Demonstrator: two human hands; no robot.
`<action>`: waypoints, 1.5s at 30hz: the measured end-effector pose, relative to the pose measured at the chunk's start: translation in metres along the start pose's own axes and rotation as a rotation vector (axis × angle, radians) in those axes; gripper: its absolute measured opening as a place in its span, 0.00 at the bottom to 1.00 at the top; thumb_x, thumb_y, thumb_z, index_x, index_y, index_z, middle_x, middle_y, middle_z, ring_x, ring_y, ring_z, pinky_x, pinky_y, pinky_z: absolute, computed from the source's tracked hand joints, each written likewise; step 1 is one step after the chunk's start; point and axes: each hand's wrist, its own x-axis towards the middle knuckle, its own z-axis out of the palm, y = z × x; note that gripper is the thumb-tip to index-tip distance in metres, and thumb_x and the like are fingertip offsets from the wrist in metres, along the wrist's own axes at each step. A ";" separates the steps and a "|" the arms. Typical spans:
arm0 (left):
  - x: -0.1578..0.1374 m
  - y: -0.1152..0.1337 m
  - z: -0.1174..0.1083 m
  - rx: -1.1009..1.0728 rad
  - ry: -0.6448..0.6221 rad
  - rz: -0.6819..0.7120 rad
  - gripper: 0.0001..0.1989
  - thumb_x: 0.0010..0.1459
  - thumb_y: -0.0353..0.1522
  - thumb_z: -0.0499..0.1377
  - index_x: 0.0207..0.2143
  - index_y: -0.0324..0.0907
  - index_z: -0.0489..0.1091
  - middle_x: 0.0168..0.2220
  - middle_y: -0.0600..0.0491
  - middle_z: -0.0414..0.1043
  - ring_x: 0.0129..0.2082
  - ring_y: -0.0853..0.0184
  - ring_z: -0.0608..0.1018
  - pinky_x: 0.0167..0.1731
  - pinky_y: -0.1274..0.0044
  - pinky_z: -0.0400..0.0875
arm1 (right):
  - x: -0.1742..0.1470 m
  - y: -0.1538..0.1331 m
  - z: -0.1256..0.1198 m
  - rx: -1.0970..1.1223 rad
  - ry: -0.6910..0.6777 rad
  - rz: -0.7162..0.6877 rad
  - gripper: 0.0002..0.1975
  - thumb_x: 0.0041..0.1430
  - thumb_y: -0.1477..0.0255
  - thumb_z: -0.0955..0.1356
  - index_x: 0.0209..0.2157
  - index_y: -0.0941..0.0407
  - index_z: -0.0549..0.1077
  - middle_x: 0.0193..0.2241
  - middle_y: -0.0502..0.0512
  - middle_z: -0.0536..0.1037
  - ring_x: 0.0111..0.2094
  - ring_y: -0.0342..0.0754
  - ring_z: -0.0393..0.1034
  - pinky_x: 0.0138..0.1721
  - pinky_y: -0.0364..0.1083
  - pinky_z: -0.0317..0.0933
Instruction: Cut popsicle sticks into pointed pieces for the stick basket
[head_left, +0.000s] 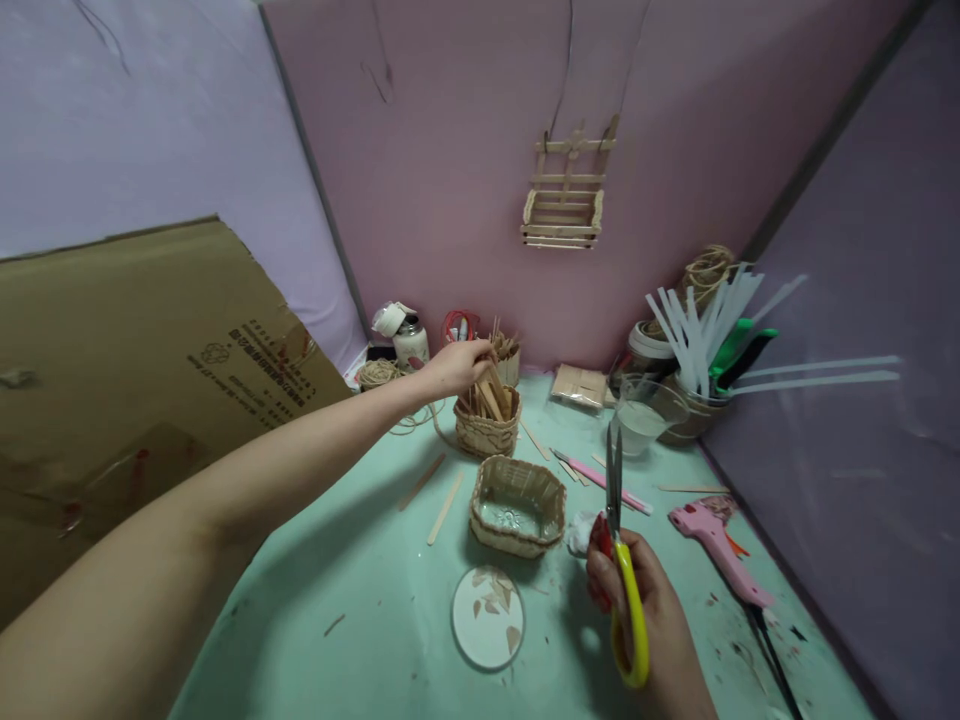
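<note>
My left hand [459,368] reaches over a woven basket [486,437] at the back, its fingers closed on wooden craft sticks [491,392] that stand in it. In my right hand [645,590] is a pair of scissors [631,610] with yellow and red handles, its blades pointing up and nearly together. Nearer to me stands a second woven basket [517,545] with a see-through bottom. In front of it lies a round white lid [487,640] with small pointed wood scraps on it.
A pink glue gun [724,560] with a black cord lies at right. Behind it are a clear cup [637,425] and a pot of white glue sticks [701,330]. A pink craft knife [604,480] and loose sticks lie mid-table. Cardboard [150,400] stands at left.
</note>
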 end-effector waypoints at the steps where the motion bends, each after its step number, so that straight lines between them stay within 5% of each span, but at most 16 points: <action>1: -0.001 -0.002 0.002 -0.018 0.021 0.000 0.12 0.56 0.28 0.51 0.39 0.40 0.72 0.36 0.51 0.76 0.36 0.65 0.75 0.38 0.76 0.66 | 0.000 -0.001 0.000 -0.005 -0.001 -0.001 0.23 0.46 0.51 0.71 0.36 0.53 0.66 0.23 0.45 0.66 0.23 0.42 0.57 0.23 0.42 0.53; 6: -0.005 -0.013 0.006 -0.118 0.059 -0.014 0.09 0.55 0.31 0.55 0.36 0.39 0.73 0.33 0.51 0.76 0.34 0.65 0.75 0.37 0.76 0.67 | 0.000 -0.004 0.001 -0.007 0.006 0.018 0.24 0.46 0.51 0.72 0.35 0.53 0.66 0.23 0.45 0.66 0.22 0.42 0.56 0.22 0.41 0.51; 15: -0.021 -0.023 -0.003 -0.274 -0.078 -0.023 0.16 0.46 0.21 0.59 0.40 0.37 0.72 0.32 0.51 0.75 0.33 0.68 0.75 0.33 0.78 0.69 | -0.001 -0.007 0.002 -0.007 0.006 0.010 0.23 0.44 0.51 0.72 0.34 0.53 0.66 0.22 0.44 0.66 0.22 0.42 0.55 0.22 0.41 0.51; 23: -0.024 -0.025 -0.004 -0.351 0.023 -0.047 0.26 0.51 0.23 0.55 0.54 0.37 0.62 0.37 0.49 0.74 0.35 0.68 0.76 0.34 0.77 0.71 | -0.002 -0.008 0.002 0.000 -0.001 0.008 0.22 0.46 0.52 0.72 0.33 0.53 0.66 0.21 0.44 0.66 0.22 0.42 0.56 0.23 0.42 0.52; 32: -0.031 -0.013 -0.009 0.051 -0.051 0.081 0.11 0.56 0.34 0.58 0.40 0.42 0.74 0.49 0.47 0.70 0.52 0.61 0.69 0.53 0.70 0.61 | -0.002 -0.007 0.004 -0.007 0.002 -0.001 0.22 0.46 0.53 0.72 0.33 0.54 0.66 0.20 0.45 0.66 0.20 0.42 0.56 0.21 0.41 0.51; 41: -0.022 -0.018 -0.015 0.208 -0.265 0.036 0.11 0.48 0.30 0.61 0.36 0.41 0.75 0.34 0.51 0.76 0.33 0.64 0.75 0.33 0.78 0.65 | -0.003 -0.009 0.002 0.003 0.020 -0.002 0.22 0.45 0.53 0.73 0.33 0.54 0.67 0.20 0.45 0.66 0.20 0.42 0.57 0.21 0.41 0.52; 45: -0.018 -0.021 -0.018 0.195 -0.255 0.060 0.11 0.49 0.26 0.55 0.35 0.41 0.74 0.33 0.52 0.77 0.32 0.67 0.75 0.31 0.80 0.63 | -0.002 -0.007 0.002 0.018 0.005 -0.008 0.22 0.45 0.53 0.73 0.32 0.54 0.67 0.20 0.45 0.66 0.20 0.42 0.56 0.21 0.42 0.52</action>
